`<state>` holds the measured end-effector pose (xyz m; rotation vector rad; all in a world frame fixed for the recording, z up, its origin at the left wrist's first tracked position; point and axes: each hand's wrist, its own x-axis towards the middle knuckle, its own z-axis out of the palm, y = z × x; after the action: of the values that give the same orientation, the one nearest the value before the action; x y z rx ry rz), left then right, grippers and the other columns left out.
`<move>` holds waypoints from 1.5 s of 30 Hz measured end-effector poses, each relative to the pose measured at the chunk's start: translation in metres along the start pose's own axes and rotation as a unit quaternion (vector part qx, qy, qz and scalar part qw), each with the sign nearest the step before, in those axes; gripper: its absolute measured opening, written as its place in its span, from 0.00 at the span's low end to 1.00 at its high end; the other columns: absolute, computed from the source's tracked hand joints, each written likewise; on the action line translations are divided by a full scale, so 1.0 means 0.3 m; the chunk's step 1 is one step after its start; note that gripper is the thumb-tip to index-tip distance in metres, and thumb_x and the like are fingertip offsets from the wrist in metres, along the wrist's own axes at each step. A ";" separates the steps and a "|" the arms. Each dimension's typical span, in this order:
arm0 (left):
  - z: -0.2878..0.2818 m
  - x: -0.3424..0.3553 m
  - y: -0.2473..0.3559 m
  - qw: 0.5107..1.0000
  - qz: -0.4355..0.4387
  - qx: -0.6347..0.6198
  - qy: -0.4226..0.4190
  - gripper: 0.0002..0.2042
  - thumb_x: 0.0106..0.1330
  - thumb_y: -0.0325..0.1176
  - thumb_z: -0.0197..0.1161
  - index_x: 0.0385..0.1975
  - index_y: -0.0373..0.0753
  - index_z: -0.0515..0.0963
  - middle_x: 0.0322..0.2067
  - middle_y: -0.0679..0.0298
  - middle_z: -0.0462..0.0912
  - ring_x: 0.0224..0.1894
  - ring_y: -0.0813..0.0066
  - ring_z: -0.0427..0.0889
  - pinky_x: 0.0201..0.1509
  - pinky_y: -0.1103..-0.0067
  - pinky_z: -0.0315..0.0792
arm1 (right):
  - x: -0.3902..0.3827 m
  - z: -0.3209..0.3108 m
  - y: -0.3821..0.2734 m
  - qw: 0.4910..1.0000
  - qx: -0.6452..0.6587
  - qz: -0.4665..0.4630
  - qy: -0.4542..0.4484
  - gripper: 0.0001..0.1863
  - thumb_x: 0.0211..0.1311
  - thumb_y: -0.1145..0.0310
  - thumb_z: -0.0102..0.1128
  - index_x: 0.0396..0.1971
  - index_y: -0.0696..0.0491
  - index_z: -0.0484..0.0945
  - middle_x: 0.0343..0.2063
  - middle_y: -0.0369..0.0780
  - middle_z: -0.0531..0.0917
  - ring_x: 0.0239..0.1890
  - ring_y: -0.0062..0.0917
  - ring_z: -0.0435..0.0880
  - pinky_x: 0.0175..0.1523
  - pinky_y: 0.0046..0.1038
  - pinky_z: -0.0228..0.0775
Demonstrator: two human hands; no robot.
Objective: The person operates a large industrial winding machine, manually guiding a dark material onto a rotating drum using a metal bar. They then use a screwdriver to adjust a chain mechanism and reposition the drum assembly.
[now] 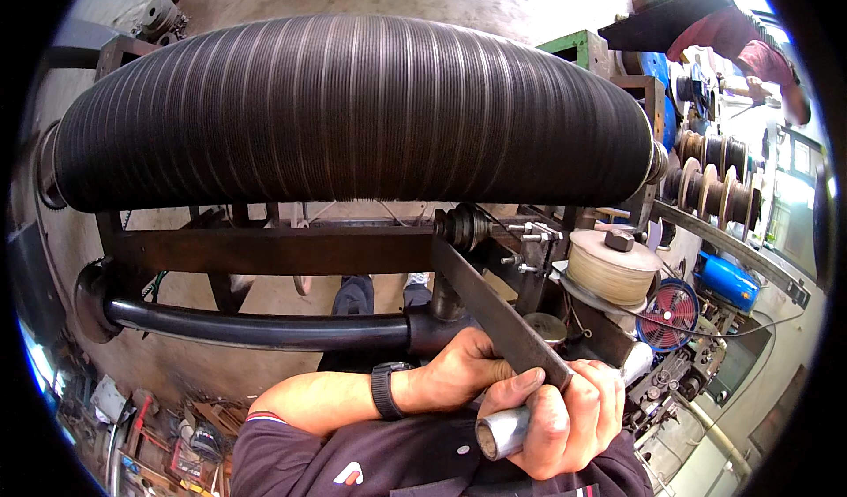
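A long flat metal bar (503, 307) slants from a shaft under the big roller down to my hands. My right hand (565, 418) is wrapped round a grey metal tube handle (505, 432) at the bar's near end, its open end facing me. My left hand (454, 373), wearing a black wristwatch (386, 389), is closed against the bar's left edge just above the right thumb; its fingertips are hidden behind the bar. Beyond them lies a large dark roller (353, 113), closely wound or ribbed along its length with lighter lines.
A steel frame beam (238, 250) and a black cylindrical bar (265, 323) run in front of me. To the right stand a spool of pale thread (613, 272), a red fan (668, 314), a blue tank (728, 281) and several reels (715, 188). Another person (737, 43) bends at upper right.
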<state>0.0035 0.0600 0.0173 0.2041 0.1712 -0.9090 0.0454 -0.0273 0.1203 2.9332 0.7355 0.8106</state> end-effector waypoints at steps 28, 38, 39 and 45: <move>0.000 -0.036 0.025 0.998 0.066 -0.022 -0.010 0.12 0.73 0.34 0.66 0.49 0.34 0.83 0.45 0.66 0.86 0.47 0.82 0.81 0.54 0.81 0.76 | 0.012 0.025 -0.031 0.999 0.021 -0.026 0.035 0.08 0.51 0.78 0.61 0.19 0.60 0.70 0.14 0.45 0.71 0.13 0.36 0.73 0.20 0.33 0.67; -0.005 -0.050 0.024 0.998 0.067 -0.020 0.001 0.13 0.73 0.34 0.66 0.50 0.34 0.83 0.45 0.66 0.86 0.47 0.82 0.81 0.54 0.80 0.76 | 0.023 0.015 -0.051 1.000 0.024 -0.007 0.016 0.09 0.52 0.77 0.61 0.19 0.59 0.69 0.13 0.44 0.70 0.13 0.35 0.72 0.20 0.33 0.66; -0.008 -0.052 0.029 0.999 0.046 -0.003 0.005 0.15 0.72 0.36 0.66 0.50 0.33 0.82 0.46 0.64 0.86 0.49 0.80 0.80 0.56 0.79 0.75 | 0.022 0.019 -0.052 1.000 0.022 -0.006 0.020 0.09 0.52 0.77 0.61 0.19 0.59 0.69 0.14 0.44 0.71 0.13 0.35 0.72 0.20 0.33 0.66; -0.017 -0.056 0.049 0.997 0.003 0.071 0.019 0.17 0.69 0.37 0.65 0.49 0.30 0.81 0.47 0.60 0.86 0.51 0.76 0.80 0.58 0.77 0.74 | 0.025 0.010 -0.068 1.000 0.008 0.014 -0.001 0.08 0.53 0.78 0.59 0.20 0.58 0.69 0.14 0.44 0.72 0.14 0.35 0.73 0.21 0.34 0.67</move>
<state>0.0046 0.0828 0.0179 0.3529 0.1409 -0.9129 0.0436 -0.0055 0.1185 2.9655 0.7057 0.8072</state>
